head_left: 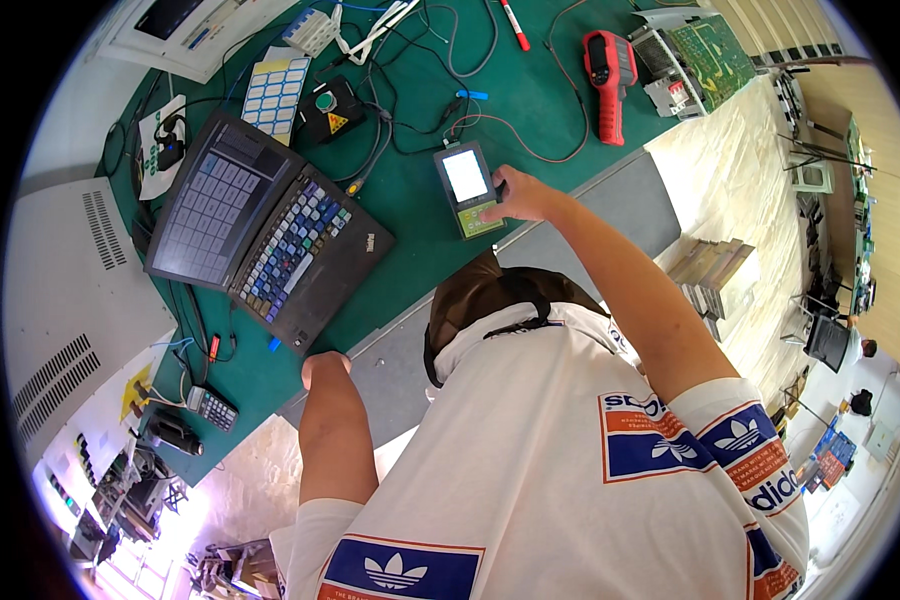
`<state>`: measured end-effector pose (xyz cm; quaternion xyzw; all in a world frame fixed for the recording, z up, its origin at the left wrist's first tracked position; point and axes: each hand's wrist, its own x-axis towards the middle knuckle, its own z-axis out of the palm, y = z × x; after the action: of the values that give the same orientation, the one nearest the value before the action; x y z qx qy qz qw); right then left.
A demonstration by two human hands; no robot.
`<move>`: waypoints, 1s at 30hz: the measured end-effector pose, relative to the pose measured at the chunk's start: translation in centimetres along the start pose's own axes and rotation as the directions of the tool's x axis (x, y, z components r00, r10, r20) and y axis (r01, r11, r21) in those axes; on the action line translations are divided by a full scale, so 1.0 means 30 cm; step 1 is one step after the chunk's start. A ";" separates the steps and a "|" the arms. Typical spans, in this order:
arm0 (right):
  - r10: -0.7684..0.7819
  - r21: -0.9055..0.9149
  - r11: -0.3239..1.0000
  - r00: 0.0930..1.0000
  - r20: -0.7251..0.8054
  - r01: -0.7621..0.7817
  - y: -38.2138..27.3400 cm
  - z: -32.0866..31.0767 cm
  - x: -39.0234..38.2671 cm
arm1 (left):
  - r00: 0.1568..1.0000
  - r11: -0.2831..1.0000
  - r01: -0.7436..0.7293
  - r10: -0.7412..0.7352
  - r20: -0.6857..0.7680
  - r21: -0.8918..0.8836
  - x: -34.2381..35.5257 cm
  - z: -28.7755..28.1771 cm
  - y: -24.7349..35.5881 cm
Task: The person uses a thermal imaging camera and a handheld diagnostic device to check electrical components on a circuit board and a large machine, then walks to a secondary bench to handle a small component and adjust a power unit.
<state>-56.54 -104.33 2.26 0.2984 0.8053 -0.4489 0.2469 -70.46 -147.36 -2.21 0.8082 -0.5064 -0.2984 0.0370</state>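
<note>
My right hand (520, 196) grips the right side of a small dark handheld device (481, 172) with a lit white screen and a green keypad. The thumb lies over the keypad, and the fingers curl at the device's upper right edge. Thin leads run from the top end of this device across the bench. My left hand (327, 366) is at the bench edge, beside the front corner of an open black laptop (355, 262). Its fingers are mostly hidden, so what they do does not show.
On the green bench (410, 200) are a red handheld instrument (610, 85), a circuit board in a metal frame (705, 65), a control box with a green button (330, 108), a label sheet (275, 97), a red-capped marker (515, 25), a calculator (212, 408) and tangled cables.
</note>
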 end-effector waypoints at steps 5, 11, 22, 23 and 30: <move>0.006 0.071 0.997 1.000 0.015 -0.007 0.005 0.006 0.004 | 1.000 1.000 -0.002 0.002 -0.023 0.011 0.015 0.007 0.001; 0.017 0.132 0.991 0.996 0.085 -0.028 -0.024 -0.004 -0.006 | 0.999 0.989 -0.024 0.027 -0.018 0.148 0.025 0.007 -0.004; 0.007 0.111 0.994 1.000 0.014 -0.008 0.012 0.013 0.013 | 0.996 0.895 -0.087 0.088 0.019 0.437 0.024 0.010 0.002; 0.009 0.113 0.994 1.000 0.005 -0.009 0.010 0.013 0.012 | 0.995 0.882 -0.093 0.093 0.024 0.462 0.024 0.010 0.003; 0.032 0.253 0.966 0.946 -0.324 0.054 0.034 0.060 -0.025 | 0.974 0.367 -0.212 0.158 0.164 0.906 0.008 -0.005 0.001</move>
<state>-55.06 -105.66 1.32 0.3932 0.7712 -0.4962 0.0672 -70.32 -147.61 -2.19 0.6241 -0.6744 0.0170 -0.3942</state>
